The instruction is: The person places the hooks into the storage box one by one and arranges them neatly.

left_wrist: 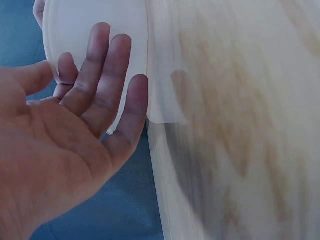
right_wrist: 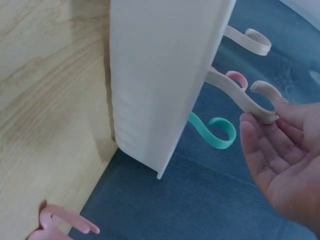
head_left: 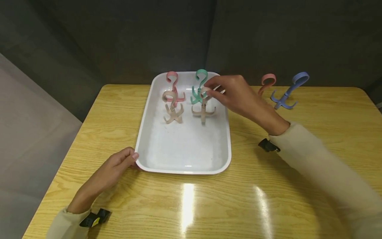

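Observation:
In the head view a white tray holds several plastic claw hooks, each with a curled top and prongs at its base. My right hand pinches the curled top of a beige hook whose prongs sit low inside the tray; the right wrist view shows thumb and fingertips around that curl. Beside it are another beige hook, a pink hook and a green hook. My left hand grips the tray's near left corner between thumb and index finger, its other fingers extended.
On the wooden table, right of the tray, stand a blue hook and a pink hook, the latter partly behind my right forearm. A dark curtain hangs behind the table's far edge.

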The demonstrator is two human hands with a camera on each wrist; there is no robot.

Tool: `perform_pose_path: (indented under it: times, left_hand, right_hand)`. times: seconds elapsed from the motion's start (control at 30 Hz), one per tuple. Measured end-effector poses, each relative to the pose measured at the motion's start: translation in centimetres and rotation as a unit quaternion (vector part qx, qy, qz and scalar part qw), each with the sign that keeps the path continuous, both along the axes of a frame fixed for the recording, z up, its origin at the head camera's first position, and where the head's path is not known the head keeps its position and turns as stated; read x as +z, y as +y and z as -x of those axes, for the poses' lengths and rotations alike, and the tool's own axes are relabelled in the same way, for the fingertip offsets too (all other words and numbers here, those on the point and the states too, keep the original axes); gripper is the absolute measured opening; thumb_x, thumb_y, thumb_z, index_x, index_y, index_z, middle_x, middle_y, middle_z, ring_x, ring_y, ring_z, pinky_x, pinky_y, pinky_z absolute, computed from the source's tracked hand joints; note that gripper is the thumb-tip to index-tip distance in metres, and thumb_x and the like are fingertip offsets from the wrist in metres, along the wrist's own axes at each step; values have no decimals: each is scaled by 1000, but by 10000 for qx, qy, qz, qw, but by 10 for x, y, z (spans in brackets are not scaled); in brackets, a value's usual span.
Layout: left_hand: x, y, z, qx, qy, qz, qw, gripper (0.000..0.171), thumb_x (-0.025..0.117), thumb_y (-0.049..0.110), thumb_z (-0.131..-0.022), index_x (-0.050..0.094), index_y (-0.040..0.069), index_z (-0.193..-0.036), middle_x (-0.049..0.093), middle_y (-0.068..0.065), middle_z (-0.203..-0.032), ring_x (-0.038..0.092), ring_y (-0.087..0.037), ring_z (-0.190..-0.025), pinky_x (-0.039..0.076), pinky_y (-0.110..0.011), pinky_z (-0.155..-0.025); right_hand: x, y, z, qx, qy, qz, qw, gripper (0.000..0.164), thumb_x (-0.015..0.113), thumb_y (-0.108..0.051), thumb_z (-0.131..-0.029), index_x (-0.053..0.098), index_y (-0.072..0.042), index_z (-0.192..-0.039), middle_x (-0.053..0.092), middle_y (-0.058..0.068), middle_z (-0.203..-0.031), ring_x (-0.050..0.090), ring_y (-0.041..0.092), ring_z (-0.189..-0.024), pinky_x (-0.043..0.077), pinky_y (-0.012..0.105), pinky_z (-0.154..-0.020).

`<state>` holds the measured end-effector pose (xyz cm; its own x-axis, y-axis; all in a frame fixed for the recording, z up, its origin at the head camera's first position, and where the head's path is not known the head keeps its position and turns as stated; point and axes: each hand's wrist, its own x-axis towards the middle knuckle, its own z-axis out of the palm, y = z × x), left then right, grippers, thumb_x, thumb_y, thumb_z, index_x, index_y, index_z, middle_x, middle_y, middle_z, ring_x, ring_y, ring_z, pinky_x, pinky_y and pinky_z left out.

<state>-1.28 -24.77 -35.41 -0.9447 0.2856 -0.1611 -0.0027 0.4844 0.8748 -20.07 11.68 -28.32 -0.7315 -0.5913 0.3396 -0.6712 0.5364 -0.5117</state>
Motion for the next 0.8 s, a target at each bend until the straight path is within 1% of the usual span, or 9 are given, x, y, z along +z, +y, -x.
perform_pose_path:
  times: [0.1, 0.23, 0.6, 0.8]
  left_hand:
    - [0, 0, 0, -14, -9, -34, 10000, 33, 44, 23, -114, 55, -1, -95, 67, -9, -103, 67, -20, -100, 55, -36, -89]
    - [-1, 0, 0, -36, 10, -41, 10000, 33, 44, 22, -114, 55, -1, -95, 67, -9, -103, 67, -19, -100, 55, -36, -89]
    - [0, 1, 0, -55, 16, -72, 10000, 32, 43, 22, -115, 56, -1, -97, 67, -10, -104, 67, -19, -100, 55, -36, -89]
    - [0, 1, 0, -81, 43, -105, 9999, 33, 43, 22, -115, 55, -2, -96, 65, -10, -103, 66, -19, -100, 54, -36, -88]
  right_hand:
    - [-2, -2, 0, 22, -62, -64, 10000, 20, 72, -9, -100, 74, -1, -117, 75, 10, -112, 74, 24, -99, 59, 39, -86]
    - [-5, -5, 2, 63, -14, -70, 10000, 20, 73, -9, -99, 74, -1, -117, 75, 11, -113, 74, 24, -100, 59, 40, -87]
    - [-10, -8, 4, 34, -7, -89, 10000, 20, 73, -9, -99, 74, -1, -117, 75, 12, -112, 74, 25, -99, 59, 40, -87]
    - [-12, -8, 5, 9, -48, -139, 9999, 20, 71, -8, -100, 74, -1, -118, 75, 12, -113, 73, 24, -102, 59, 40, -87]
